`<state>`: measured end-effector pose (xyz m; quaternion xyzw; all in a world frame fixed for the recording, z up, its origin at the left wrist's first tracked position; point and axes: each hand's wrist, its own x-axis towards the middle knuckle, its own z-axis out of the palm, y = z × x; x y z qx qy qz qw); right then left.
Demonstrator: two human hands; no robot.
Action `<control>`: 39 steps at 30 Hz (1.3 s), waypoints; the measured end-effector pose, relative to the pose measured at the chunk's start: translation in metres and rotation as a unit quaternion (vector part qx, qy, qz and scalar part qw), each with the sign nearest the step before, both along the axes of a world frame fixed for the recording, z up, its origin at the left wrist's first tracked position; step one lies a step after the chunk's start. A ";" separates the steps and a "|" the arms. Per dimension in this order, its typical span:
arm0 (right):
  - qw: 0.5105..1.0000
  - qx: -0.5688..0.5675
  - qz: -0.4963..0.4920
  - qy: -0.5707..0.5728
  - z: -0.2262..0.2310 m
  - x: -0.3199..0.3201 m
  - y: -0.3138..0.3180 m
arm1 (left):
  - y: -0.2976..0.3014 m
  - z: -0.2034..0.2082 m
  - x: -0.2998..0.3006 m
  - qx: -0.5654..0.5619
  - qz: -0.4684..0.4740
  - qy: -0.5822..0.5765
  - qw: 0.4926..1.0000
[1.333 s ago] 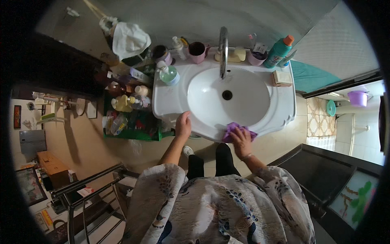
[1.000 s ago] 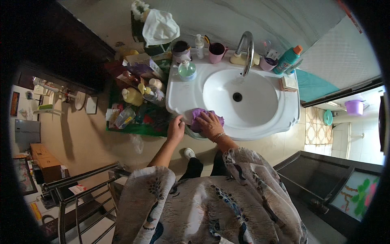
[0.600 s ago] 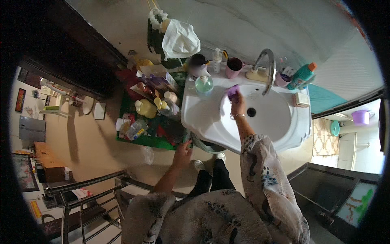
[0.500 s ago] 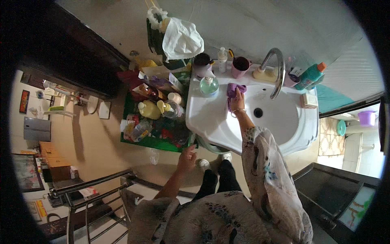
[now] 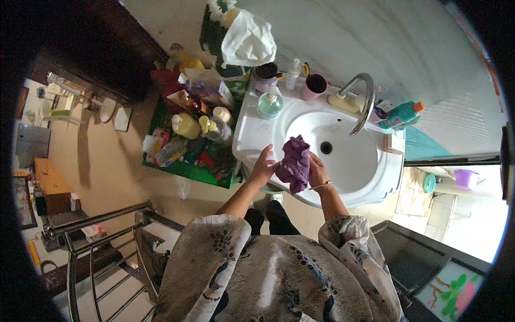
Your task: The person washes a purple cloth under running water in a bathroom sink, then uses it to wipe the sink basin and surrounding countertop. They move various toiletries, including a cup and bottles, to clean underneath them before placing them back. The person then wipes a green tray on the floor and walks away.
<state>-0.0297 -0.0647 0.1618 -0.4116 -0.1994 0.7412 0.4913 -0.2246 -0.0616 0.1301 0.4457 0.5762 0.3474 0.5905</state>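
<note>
A crumpled purple cloth [image 5: 295, 165] hangs over the front left edge of the white washbasin [image 5: 256, 140]. My right hand [image 5: 318, 172] grips the cloth along its right side, and a thin bracelet circles that wrist. On the cloth's other side is my left hand [image 5: 262, 167], its fingers apart and their tips close to the fabric; whether they touch it I cannot tell. A pump bottle of clear green liquid [image 5: 270, 106] stands on the basin's left ledge, beyond my left hand. The curved metal tap [image 5: 369, 99] arches over the bowl from behind.
Along the basin's back stand a pink cup [image 5: 313, 87], a small white pump bottle [image 5: 292, 75] and a teal bottle with an orange cap [image 5: 401, 115]. To the left, a green crate [image 5: 206, 179] holds several bottles and packages. A metal railing [image 5: 99, 228] runs at lower left.
My right hand has lifted the purple cloth off the basin's back left ledge and drawn it toward me. My left hand has risen from beside the basin to the cloth. The view has shifted slightly.
</note>
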 end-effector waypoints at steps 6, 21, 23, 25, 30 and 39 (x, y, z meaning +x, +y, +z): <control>0.994 0.015 0.005 0.111 0.000 0.008 -0.007 | 0.007 0.056 0.010 -0.213 0.003 -0.378 0.901; 0.981 -0.029 0.126 0.143 0.002 0.019 -0.012 | -0.011 0.082 0.009 -0.010 0.003 -0.395 0.919; 0.971 0.032 0.225 0.070 0.017 0.017 -0.011 | -0.011 0.075 0.010 -0.043 0.053 -0.407 0.911; 0.967 0.021 0.247 -0.064 0.020 0.019 -0.013 | -0.010 0.067 0.007 -0.037 0.070 -0.398 0.914; 0.935 0.072 0.144 -0.316 -0.015 0.023 0.003 | -0.014 0.090 0.009 0.042 0.022 -0.289 0.956; 0.978 0.198 0.018 -0.068 0.059 0.002 0.003 | -0.018 0.065 -0.035 0.348 -0.028 0.173 0.921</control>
